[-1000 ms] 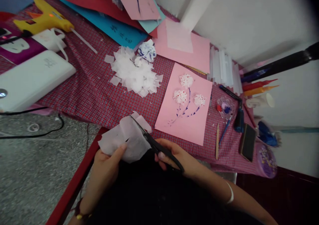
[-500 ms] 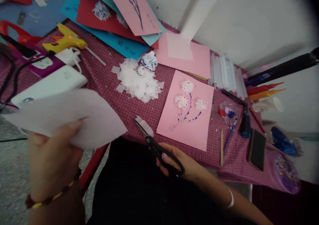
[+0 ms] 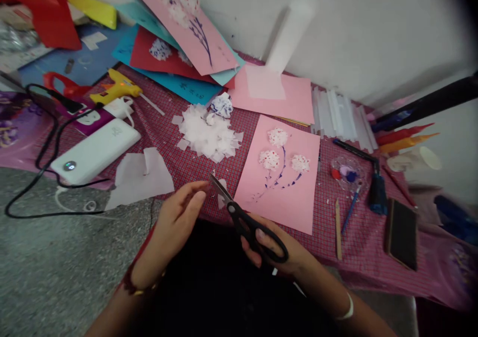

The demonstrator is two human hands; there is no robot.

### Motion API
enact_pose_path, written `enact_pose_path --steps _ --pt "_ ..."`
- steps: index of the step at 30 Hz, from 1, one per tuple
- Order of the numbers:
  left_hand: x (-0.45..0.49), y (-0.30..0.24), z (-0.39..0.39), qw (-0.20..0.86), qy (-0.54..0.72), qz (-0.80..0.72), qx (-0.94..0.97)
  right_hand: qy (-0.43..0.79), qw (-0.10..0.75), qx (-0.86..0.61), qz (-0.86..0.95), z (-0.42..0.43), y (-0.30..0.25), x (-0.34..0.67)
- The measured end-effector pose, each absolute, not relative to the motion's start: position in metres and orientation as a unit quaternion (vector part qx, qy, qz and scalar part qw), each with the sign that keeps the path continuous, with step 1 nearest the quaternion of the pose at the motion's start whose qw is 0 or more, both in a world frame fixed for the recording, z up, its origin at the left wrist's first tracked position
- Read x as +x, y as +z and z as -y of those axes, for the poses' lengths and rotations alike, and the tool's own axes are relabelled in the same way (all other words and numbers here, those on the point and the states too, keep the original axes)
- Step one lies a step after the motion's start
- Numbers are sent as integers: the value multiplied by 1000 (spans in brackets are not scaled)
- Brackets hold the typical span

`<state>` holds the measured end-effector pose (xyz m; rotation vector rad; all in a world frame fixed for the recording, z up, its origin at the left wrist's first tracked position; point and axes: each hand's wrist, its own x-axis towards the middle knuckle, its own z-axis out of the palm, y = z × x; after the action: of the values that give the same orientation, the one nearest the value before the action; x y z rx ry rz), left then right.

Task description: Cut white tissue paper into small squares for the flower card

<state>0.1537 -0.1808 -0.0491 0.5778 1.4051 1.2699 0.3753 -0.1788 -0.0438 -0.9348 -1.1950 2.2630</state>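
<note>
My right hand (image 3: 271, 242) grips the black-handled scissors (image 3: 242, 220). Their blades point up and left over the table edge, close together. My left hand (image 3: 182, 212) is just left of the blade tips, with thumb and forefinger stretched toward them and a gap between; I see nothing held in it. A thin white paper sheet (image 3: 144, 182) lies at the table's front edge, partly hanging over it. Under the blades is a small white paper scrap (image 3: 222, 193). Right of the scissors lies a pink card (image 3: 295, 202) with three speckled white blossoms and purple stems.
Beyond my hands lies a heap of white paper squares (image 3: 209, 135) with a crumpled blue-white paper ball (image 3: 222, 105). A white power bank (image 3: 96, 150) and a yellow glue gun (image 3: 117, 85) are on the left. Brush, wooden stick (image 3: 338, 230) and phone (image 3: 402, 232) lie on the right.
My left hand has let go of the white paper sheet, which now lies at the table edge, and has moved right toward the scissors. My right hand still holds the scissors.
</note>
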Motion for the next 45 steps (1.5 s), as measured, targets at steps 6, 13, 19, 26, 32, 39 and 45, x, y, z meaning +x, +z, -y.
enact_pose_path --steps 6,13,19,26,32,39,45 --pt "175 -60 161 657 557 -431 269 823 231 -310 415 173 -39 370" --pt "162 -26 138 653 536 -454 282 917 242 -206 241 168 -55 373" --pt "147 -15 126 612 491 -534 315 919 265 -187 223 158 -49 378" --pt "146 -21 107 528 407 -576 473 925 270 -156 219 158 -50 389" --pt "167 -12 74 754 348 -378 409 918 282 -123 252 161 -49 392" --pt "157 -6 68 731 342 -434 400 888 315 -172 287 166 -63 414" --pt "124 13 61 569 358 -530 517 733 284 -300 540 144 -29 404"
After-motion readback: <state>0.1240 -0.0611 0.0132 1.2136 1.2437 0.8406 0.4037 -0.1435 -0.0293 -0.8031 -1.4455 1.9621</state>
